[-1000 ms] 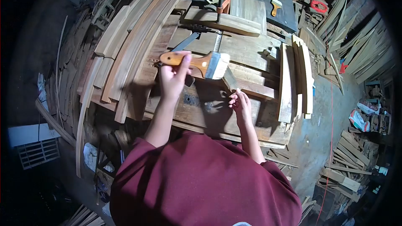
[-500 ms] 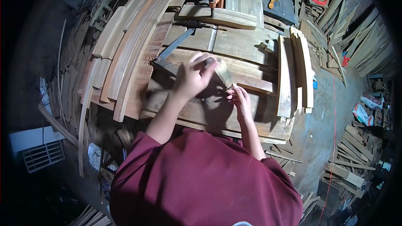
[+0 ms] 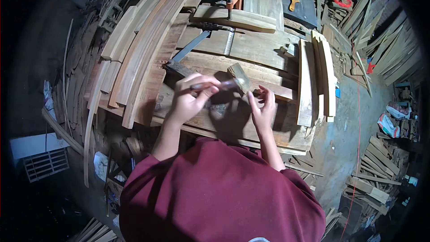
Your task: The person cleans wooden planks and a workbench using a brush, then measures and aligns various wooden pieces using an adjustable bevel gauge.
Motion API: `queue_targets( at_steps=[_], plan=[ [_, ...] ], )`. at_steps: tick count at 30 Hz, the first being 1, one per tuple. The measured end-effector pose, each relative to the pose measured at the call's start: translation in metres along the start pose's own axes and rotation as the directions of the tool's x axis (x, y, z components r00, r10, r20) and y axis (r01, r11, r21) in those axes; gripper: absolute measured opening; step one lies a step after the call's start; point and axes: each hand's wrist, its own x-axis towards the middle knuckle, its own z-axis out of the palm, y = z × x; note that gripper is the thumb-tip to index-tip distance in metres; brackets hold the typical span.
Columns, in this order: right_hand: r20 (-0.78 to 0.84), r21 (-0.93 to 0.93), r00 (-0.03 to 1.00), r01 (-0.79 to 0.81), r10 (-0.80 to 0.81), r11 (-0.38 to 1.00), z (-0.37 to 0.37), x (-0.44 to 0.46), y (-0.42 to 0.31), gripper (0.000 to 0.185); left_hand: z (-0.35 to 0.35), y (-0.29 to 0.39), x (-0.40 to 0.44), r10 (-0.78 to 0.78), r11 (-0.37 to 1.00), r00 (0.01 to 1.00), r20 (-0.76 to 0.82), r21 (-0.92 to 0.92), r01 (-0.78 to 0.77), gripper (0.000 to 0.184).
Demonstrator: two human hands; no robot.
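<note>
My left hand (image 3: 190, 101) is closed around a brown-handled tool (image 3: 205, 86). The far end of this tool is smeared by motion and reaches across the face of a small wooden block (image 3: 235, 70), so I cannot make out its kind. The block stands tilted over the bench. At its lower end my right hand (image 3: 263, 112) grips it, the thumb against the corner and the other fingers curled to the right. Beneath both hands lies the plank-topped bench (image 3: 197, 118). Left of them is a dark square (image 3: 190, 47) with a grey blade.
Long boards (image 3: 145, 54) lie along the bench's left side, shorter boards (image 3: 305, 83) on the right. A clamp (image 3: 230, 2) holds a thick board (image 3: 237, 18) at the back. A brush (image 3: 294, 1) rests behind. Scrap wood (image 3: 378, 166) covers the floor at right.
My left hand has moved left and down, and the tool in it now lies nearly level across the block. My right hand's fingers have spread slightly; the block has barely shifted.
</note>
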Motion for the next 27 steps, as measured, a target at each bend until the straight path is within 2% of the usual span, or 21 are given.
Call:
queue_targets(
  at_steps=[2,4,7,8,10,12,14,16,17,18,19,20,21,22,23,24,25,26,27],
  plan=[
    [-0.002,-0.033,0.999,0.053,-0.053,0.998,0.004,0.004,-0.001,0.041,-0.012,-0.013,-0.009,-0.036,0.993,0.988,-0.147,0.103,0.051,0.011],
    [0.080,-0.115,0.994,0.081,-0.072,0.990,0.009,0.005,0.003,0.040,-0.020,-0.021,-0.014,-0.019,0.990,0.960,-0.279,0.130,0.057,0.011],
    [0.058,-0.118,0.990,0.134,-0.128,0.984,0.012,0.009,0.001,0.035,-0.029,-0.033,-0.027,-0.165,0.986,0.927,-0.336,-0.060,0.153,0.012],
    [0.051,-0.139,0.987,0.160,-0.154,0.977,0.012,0.010,0.000,0.034,-0.031,-0.032,-0.031,-0.213,0.977,0.918,-0.335,-0.074,0.200,0.012],
    [0.058,-0.020,0.998,0.020,-0.019,1.000,0.012,0.009,0.006,0.033,-0.032,-0.030,-0.031,-0.238,0.971,0.916,-0.323,-0.112,0.213,0.013],
    [0.137,0.165,0.969,-0.225,0.204,0.960,0.013,0.007,0.026,0.033,-0.030,-0.024,-0.027,-0.266,0.957,0.915,-0.302,-0.195,0.214,0.013],
    [0.286,0.352,0.879,-0.468,0.382,0.811,0.008,0.005,0.024,0.030,-0.023,-0.021,-0.021,-0.241,0.955,0.927,-0.287,-0.241,0.174,0.014],
    [0.402,0.519,0.761,-0.647,0.508,0.558,0.004,0.001,0.017,0.028,-0.013,-0.014,-0.013,-0.205,0.963,0.945,-0.254,-0.223,0.149,0.014],
    [0.439,0.526,0.706,-0.703,0.555,0.479,0.002,-0.002,0.019,0.027,-0.004,-0.017,-0.011,-0.173,0.968,0.951,-0.255,-0.220,0.118,0.014],
    [0.484,0.578,0.678,-0.722,0.553,0.379,0.002,-0.006,0.019,0.027,0.005,-0.020,-0.006,-0.076,0.984,0.968,-0.240,-0.173,0.034,0.013],
    [0.529,0.622,0.652,-0.733,0.543,0.274,0.001,-0.009,0.021,0.028,0.012,-0.020,0.000,0.110,0.992,0.974,-0.197,0.077,-0.096,0.012],
    [0.569,0.629,0.635,-0.745,0.522,0.220,0.003,-0.012,0.027,0.031,0.024,-0.017,0.001,0.041,0.999,0.990,-0.134,0.009,-0.040,0.016],
    [0.575,0.628,0.631,-0.748,0.521,0.214,0.003,-0.015,0.029,0.031,0.036,-0.020,-0.002,0.008,1.000,0.999,-0.041,-0.003,-0.008,0.030],
    [0.578,0.629,0.628,-0.750,0.521,0.206,0.003,-0.016,0.026,0.032,0.041,-0.019,-0.002,0.051,0.987,0.996,0.070,0.151,-0.061,0.042],
    [0.583,0.624,0.626,-0.753,0.518,0.207,0.001,-0.016,0.025,0.034,0.045,-0.013,-0.003,0.181,0.943,0.973,0.142,0.258,-0.213,0.041],
    [0.567,0.625,0.620,-0.753,0.543,0.207,-0.001,-0.016,0.024,0.034,0.047,-0.011,-0.004,0.198,0.937,0.952,0.233,0.240,-0.253,0.039],
    [0.550,0.626,0.614,-0.752,0.566,0.207,-0.003,-0.015,0.022,0.033,0.048,-0.001,-0.004,0.198,0.955,0.948,0.250,0.169,-0.245,0.035],
    [0.512,0.638,0.634,-0.732,0.580,0.237,-0.006,-0.015,0.018,0.033,0.043,0.000,-0.006,0.162,0.987,0.953,0.254,-0.032,-0.159,0.030],
    [0.315,0.630,0.780,-0.598,0.540,0.496,-0.007,-0.017,0.017,0.032,0.039,0.004,-0.005,0.182,0.983,0.951,0.251,-0.080,-0.167,0.033]
  ],
)
